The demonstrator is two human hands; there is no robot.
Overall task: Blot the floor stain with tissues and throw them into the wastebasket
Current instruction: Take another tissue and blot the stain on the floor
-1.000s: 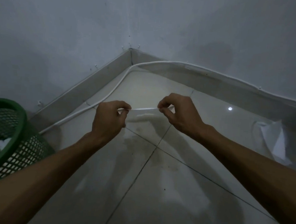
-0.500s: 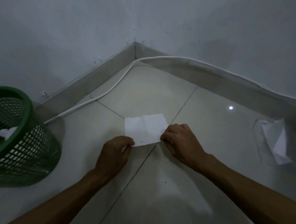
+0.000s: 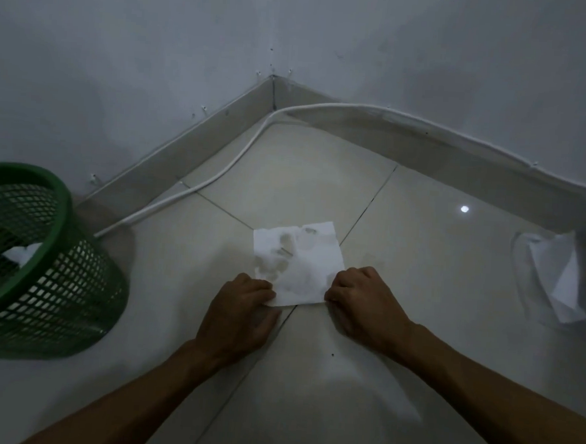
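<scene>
Head view. A white tissue (image 3: 299, 265) lies flat on the tiled floor (image 3: 402, 263) at the centre, straddling a grout line, with grey wet blotches soaked through its far half. The left hand (image 3: 241, 316), at 7 o'clock of the tissue, has its grip pinched on the near left corner; the right hand (image 3: 365, 303), at 5 o'clock, has its grip pinched on the near right corner. A green mesh wastebasket (image 3: 45, 268) stands at 9 o'clock, well apart, holding a crumpled white tissue (image 3: 22, 253). A tissue pack (image 3: 552, 282) lies at 3 o'clock. A white cable (image 3: 197, 187) follows the skirting toward 12 o'clock.
</scene>
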